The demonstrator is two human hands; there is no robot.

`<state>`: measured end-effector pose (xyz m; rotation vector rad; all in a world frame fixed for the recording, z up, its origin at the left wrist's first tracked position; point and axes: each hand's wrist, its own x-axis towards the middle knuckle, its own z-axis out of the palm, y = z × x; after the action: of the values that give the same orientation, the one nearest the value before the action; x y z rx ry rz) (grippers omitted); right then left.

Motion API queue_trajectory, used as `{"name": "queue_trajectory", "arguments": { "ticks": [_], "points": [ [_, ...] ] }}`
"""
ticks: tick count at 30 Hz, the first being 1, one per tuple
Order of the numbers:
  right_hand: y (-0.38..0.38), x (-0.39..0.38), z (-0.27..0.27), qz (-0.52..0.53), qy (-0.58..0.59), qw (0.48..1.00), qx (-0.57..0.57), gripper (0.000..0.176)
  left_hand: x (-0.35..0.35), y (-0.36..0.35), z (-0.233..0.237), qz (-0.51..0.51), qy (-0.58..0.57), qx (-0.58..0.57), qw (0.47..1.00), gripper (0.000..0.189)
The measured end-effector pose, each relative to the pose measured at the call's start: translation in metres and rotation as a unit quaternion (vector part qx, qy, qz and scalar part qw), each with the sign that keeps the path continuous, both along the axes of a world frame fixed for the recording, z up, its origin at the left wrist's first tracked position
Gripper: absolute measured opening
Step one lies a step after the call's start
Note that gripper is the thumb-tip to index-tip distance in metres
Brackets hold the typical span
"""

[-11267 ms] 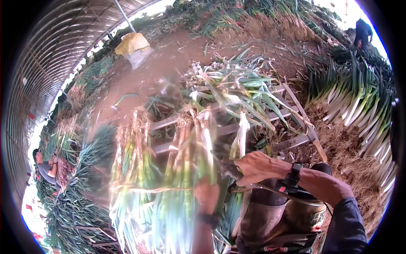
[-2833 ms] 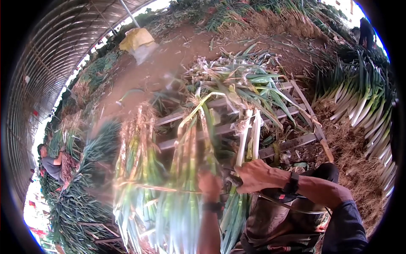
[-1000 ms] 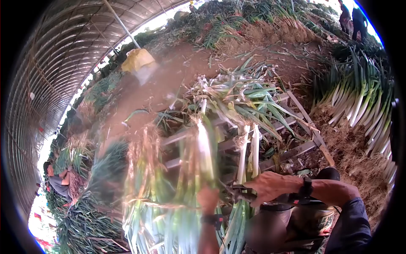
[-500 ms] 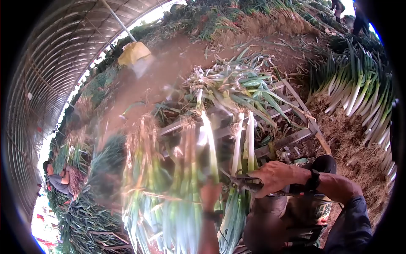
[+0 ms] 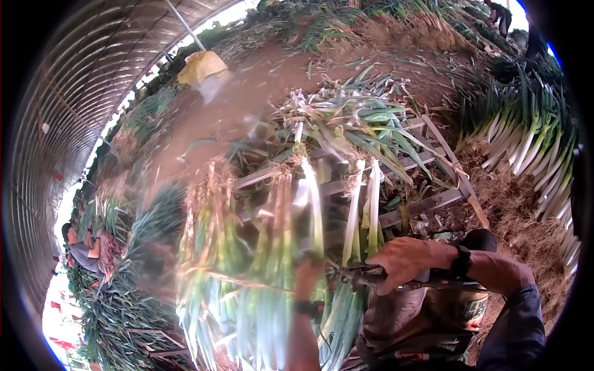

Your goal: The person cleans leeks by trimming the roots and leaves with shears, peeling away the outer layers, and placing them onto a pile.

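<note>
Several long green onions (image 5: pixel 278 241) lie side by side in front of me, roots away from me and leaves toward me. My left hand (image 5: pixel 307 279), blurred, is closed around the green part of one green onion (image 5: pixel 314 213), whose white shaft sticks out beyond it. My right hand (image 5: pixel 411 260), with a dark wrist strap, grips a dark tool (image 5: pixel 359 275) with a slim tube running back under the wrist. The tool's tip lies close to my left hand, over the leaves. Two white-stemmed onions (image 5: pixel 352 213) rest just beyond the tool.
A wooden frame (image 5: pixel 433 201) lies under the onions, with peeled leaf waste (image 5: pixel 346 117) heaped behind it. Stacked green onions (image 5: pixel 526 130) stand at the right. A person (image 5: pixel 90 250) sits at the left, near piled leaves (image 5: pixel 117 315). A yellow-topped object (image 5: pixel 203 67) is on the soil.
The view has shifted slightly, moving most of the scene a little to the right. My right hand and the tool have turned slightly; the left hand stays at the same onion.
</note>
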<state>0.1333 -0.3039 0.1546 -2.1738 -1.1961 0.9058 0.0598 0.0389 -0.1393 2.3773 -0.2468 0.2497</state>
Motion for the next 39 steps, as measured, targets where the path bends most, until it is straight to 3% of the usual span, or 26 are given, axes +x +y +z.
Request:
{"name": "queue_trajectory", "arguments": {
  "ticks": [2, 5, 7, 9, 12, 14, 17, 20, 23, 26, 30, 33, 39],
  "points": [
    [0.0, -0.002, -0.008, 0.019, -0.123, 0.992, -0.017, 0.062, 0.012, -0.006, -0.008, 0.104, 0.055, 0.007, 0.993, 0.032],
    [0.007, -0.002, -0.012, -0.031, -0.17, 0.982, 0.081, 0.059, 0.008, -0.048, 0.044, 0.234, 0.17, -0.219, 0.932, 0.039],
    [0.014, -0.002, -0.014, -0.021, -0.144, 0.988, 0.053, 0.058, 0.006, -0.054, 0.029, 0.225, 0.147, -0.03, 0.963, 0.05],
    [0.02, -0.001, -0.017, -0.012, -0.119, 0.993, 0.023, 0.058, 0.003, -0.063, 0.024, 0.248, 0.194, 0.08, 0.946, 0.052],
    [0.029, -0.002, -0.027, 0.019, -0.115, 0.992, 0.055, 0.056, -0.012, -0.049, 0.026, 0.255, 0.177, 0.045, 0.949, 0.041],
    [0.032, -0.004, -0.032, 0.046, -0.064, 0.992, 0.094, 0.055, -0.022, -0.032, 0.028, 0.254, -0.053, 0.162, 0.952, 0.028],
    [0.04, -0.017, -0.049, 0.067, -0.073, 0.988, 0.119, 0.054, -0.028, -0.02, 0.089, 0.389, -0.019, 0.096, 0.916, 0.035],
    [0.048, -0.022, -0.055, 0.085, -0.072, 0.986, 0.127, 0.053, -0.03, -0.001, 0.097, 0.306, -0.021, 0.299, 0.904, 0.044],
    [0.057, -0.027, -0.052, 0.087, -0.084, 0.99, 0.075, 0.05, -0.026, -0.004, 0.102, 0.326, 0.073, 0.271, 0.903, 0.051],
    [0.056, -0.022, -0.052, 0.071, -0.1, 0.982, 0.141, 0.045, -0.021, -0.003, 0.088, 0.357, 0.112, 0.261, 0.89, 0.054],
    [0.06, -0.026, -0.086, 0.047, -0.013, 0.995, 0.093, 0.045, -0.023, -0.006, 0.076, 0.379, 0.1, 0.289, 0.874, 0.052],
    [0.069, -0.027, -0.043, 0.051, 0.002, 0.992, 0.117, 0.046, -0.028, -0.007, 0.081, 0.375, 0.088, 0.25, 0.888, 0.05],
    [0.09, -0.024, -0.06, 0.075, -0.044, 0.978, 0.192, 0.045, -0.03, 0.009, 0.063, 0.366, 0.051, 0.229, 0.901, 0.054]
  ]
}}
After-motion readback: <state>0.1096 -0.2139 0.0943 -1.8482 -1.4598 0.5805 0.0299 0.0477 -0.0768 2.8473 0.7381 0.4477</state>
